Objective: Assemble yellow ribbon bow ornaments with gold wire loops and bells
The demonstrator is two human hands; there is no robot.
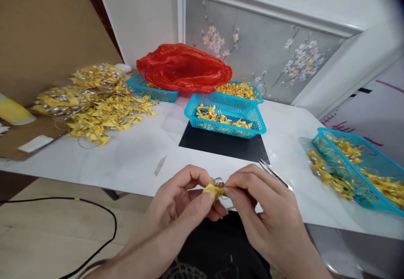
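Shiny metallic-looking silver bead (219,182) on soft cloth-like yellow ribbon (211,188), crinkled glossy red plastic bag (186,70), smooth perforated blue plastic basket (221,126), matt black sheet (217,146), polished metal tool (277,176), smooth white worktop (126,161) with slight sheen, matt brown cardboard panel (53,22)

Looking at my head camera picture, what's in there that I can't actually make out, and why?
All in the head view:
- Part of the yellow piece: hidden by fingers of the left hand and right hand.
- Much of the back-left basket: covered by the red bag.
- Far end of the right-hand basket: cut off by the right edge.
- Rest of the yellow-and-white tube: cut off by the left edge.
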